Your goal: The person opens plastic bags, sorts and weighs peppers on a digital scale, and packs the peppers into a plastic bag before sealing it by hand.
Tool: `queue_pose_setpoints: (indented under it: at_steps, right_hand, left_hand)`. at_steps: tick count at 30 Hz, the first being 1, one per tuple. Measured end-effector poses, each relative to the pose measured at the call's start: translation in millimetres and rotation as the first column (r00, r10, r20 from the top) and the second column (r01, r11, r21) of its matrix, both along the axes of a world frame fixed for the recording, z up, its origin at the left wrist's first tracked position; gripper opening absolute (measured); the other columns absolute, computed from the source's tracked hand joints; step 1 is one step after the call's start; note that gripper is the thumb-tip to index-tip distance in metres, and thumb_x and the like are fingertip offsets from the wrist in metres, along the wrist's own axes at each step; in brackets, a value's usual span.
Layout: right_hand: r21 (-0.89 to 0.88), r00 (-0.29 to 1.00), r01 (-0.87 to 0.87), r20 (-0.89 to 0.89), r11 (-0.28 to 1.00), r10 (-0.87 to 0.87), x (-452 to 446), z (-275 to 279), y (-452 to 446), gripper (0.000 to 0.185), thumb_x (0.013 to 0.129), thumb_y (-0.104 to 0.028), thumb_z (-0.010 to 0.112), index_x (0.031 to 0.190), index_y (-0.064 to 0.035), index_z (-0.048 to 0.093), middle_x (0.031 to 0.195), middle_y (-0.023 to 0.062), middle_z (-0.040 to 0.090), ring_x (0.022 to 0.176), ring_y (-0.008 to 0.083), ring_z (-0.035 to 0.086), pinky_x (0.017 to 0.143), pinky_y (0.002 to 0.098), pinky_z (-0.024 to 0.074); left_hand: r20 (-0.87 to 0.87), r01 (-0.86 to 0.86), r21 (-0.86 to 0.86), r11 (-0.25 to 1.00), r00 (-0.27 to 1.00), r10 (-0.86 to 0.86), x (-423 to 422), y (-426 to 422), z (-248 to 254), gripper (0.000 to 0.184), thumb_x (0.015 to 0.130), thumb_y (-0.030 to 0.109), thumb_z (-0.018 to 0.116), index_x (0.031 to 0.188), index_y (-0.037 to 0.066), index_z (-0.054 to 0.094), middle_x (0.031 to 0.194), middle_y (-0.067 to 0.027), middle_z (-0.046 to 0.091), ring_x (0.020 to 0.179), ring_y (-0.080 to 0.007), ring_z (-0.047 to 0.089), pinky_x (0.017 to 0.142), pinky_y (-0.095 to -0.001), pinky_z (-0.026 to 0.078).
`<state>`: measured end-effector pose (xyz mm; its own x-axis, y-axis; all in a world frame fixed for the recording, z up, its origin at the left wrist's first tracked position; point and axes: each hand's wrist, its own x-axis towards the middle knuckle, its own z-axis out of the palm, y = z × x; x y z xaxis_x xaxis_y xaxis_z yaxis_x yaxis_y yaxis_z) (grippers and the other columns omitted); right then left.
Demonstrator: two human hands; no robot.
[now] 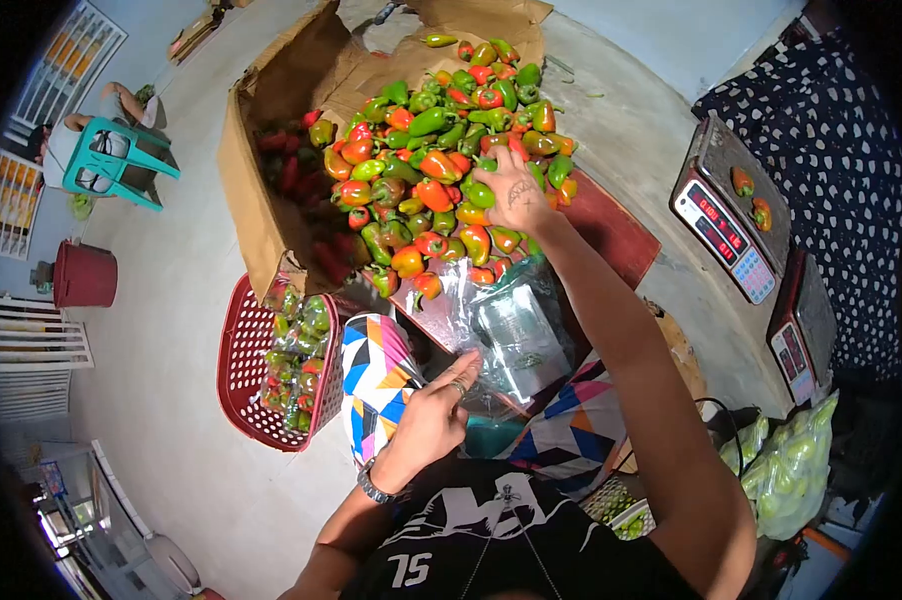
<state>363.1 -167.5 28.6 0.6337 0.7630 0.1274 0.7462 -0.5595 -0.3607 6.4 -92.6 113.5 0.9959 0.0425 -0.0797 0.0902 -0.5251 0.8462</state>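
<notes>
Right hand deep in the peppers, left hand at the bag

And here's the right hand, reaching in at the right side of the box, fingers bent and part-spread over the peppers. Its fingertips slip out of sight among them, so I cannot tell whether it grips one. Down in front of the box, the left hand stretches its index finger to the edge of the bag, the other fingers curled; whether it pinches the film, I cannot tell. There's a ring on that hand and a metal-link watch on the wrist.

What textures! The peppers are glossy, blunt and lobed, green, orange and red, heaped from the box's open mouth. The box is brown cardboard, its edges ragged. The bag is clear, thin plastic, crinkled and full of glare, on the near side of the box. Just by the box's near left corner stands a red basket, its plastic walls punched with holes, holding shiny packs of peppers. Well to the right of the box, two peppers sit on the flat-topped scale.
</notes>
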Motion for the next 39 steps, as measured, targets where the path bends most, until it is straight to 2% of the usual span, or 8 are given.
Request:
queue_pose_setpoints:
  at_steps: [7, 9, 12, 18, 29, 32, 35, 39]
  right_hand:
    - [0.567, 0.967, 0.204, 0.008, 0.798, -0.253, -11, 3, -41, 0.054, 0.070, -0.018, 0.085, 0.122, -0.0089, 0.071, 0.142, 0.0227, 0.045, 0.118, 0.0422, 0.060, 0.104, 0.0459, 0.0525]
    - [0.782, 0.895, 0.417, -0.442, 0.463, -0.060, 8, 5, -76, 0.052, 0.075, -0.023, 0.087, 0.120, -0.0044, 0.072, 0.134, 0.0200, 0.053, 0.117, 0.0367, 0.062, 0.101, 0.0451, 0.0528]
    - [0.665, 0.695, 0.622, -0.227, 0.413, -0.682, 34, 45, -166, 0.051, 0.078, -0.028, 0.088, 0.119, -0.0029, 0.073, 0.122, 0.0176, 0.066, 0.116, 0.0331, 0.063, 0.102, 0.0449, 0.0504]
    - [0.503, 0.261, 0.729, 0.422, 0.464, -0.868, 111, 47, -413, 0.054, 0.071, -0.037, 0.091, 0.120, -0.0186, 0.079, 0.129, 0.0197, 0.067, 0.117, 0.0356, 0.061, 0.107, 0.0447, 0.0472]
    - [0.115, 0.371, 0.916, 0.122, 0.384, -0.921, 221, 81, -527, 0.064, 0.076, -0.050, 0.081, 0.133, -0.0197, 0.072, 0.127, 0.0149, 0.074, 0.120, 0.0323, 0.069, 0.103, 0.0387, 0.0506]
    - [-0.038, 0.378, 0.926, 0.146, 0.377, -0.914, 241, 76, -520, 0.061, 0.076, -0.048, 0.081, 0.130, -0.0207, 0.074, 0.126, 0.0142, 0.074, 0.120, 0.0320, 0.070, 0.103, 0.0391, 0.0512]
    - [-0.116, 0.362, 0.931, 0.196, 0.345, -0.911, 264, 70, -523, 0.055, 0.077, -0.044, 0.081, 0.126, -0.0200, 0.076, 0.123, 0.0121, 0.076, 0.118, 0.0294, 0.071, 0.102, 0.0384, 0.0520]
    - [-0.183, 0.399, 0.911, 0.156, 0.370, -0.904, 260, 82, -506, 0.053, 0.078, -0.042, 0.080, 0.126, -0.0194, 0.076, 0.123, 0.0120, 0.076, 0.118, 0.0286, 0.071, 0.103, 0.0375, 0.0518]
  left_hand:
    - [-0.032, -0.043, -0.049, 0.998, 0.999, 0.041, 8, -7, 3, 0.069, 0.072, -0.014, 0.056, 0.139, -0.003, 0.062, 0.154, -0.0128, 0.056, 0.079, -0.0228, 0.072, 0.067, -0.0302, 0.055]
    - [-0.059, -0.062, -0.064, 0.996, 0.997, 0.059, 8, -6, 7, 0.069, 0.071, -0.014, 0.056, 0.140, -0.002, 0.062, 0.154, -0.0130, 0.057, 0.079, -0.0223, 0.072, 0.066, -0.0299, 0.054]
    - [-0.047, -0.042, -0.034, 0.999, 0.998, 0.040, 9, -4, 5, 0.070, 0.071, -0.014, 0.056, 0.140, -0.002, 0.062, 0.153, -0.0135, 0.057, 0.081, -0.0217, 0.072, 0.065, -0.0290, 0.054]
    - [-0.094, -0.044, -0.025, 0.999, 0.995, 0.042, 10, 0, 3, 0.072, 0.070, -0.015, 0.056, 0.141, -0.001, 0.061, 0.153, -0.0151, 0.057, 0.088, -0.0241, 0.074, 0.067, -0.0289, 0.054]
    - [-0.107, -0.034, -0.005, 0.999, 0.994, 0.033, 15, -15, 0, 0.074, 0.070, -0.015, 0.057, 0.142, 0.001, 0.061, 0.153, -0.0139, 0.057, 0.083, -0.0226, 0.074, 0.066, -0.0293, 0.054]
    - [-0.166, -0.012, -0.032, 0.999, 0.986, 0.007, 18, -17, 4, 0.073, 0.072, -0.016, 0.056, 0.143, 0.000, 0.059, 0.155, -0.0154, 0.054, 0.114, -0.0352, 0.071, 0.075, -0.0335, 0.058]
    - [-0.100, -0.005, -0.033, 0.999, 0.995, 0.002, 18, -18, -6, 0.074, 0.070, -0.015, 0.057, 0.143, 0.000, 0.060, 0.154, -0.0135, 0.057, 0.082, -0.0229, 0.074, 0.067, -0.0288, 0.054]
    - [-0.119, 0.011, -0.041, 0.999, 0.993, -0.016, 23, -20, -7, 0.074, 0.071, -0.014, 0.057, 0.144, -0.001, 0.059, 0.155, -0.0155, 0.055, 0.095, -0.0263, 0.075, 0.069, -0.0291, 0.055]
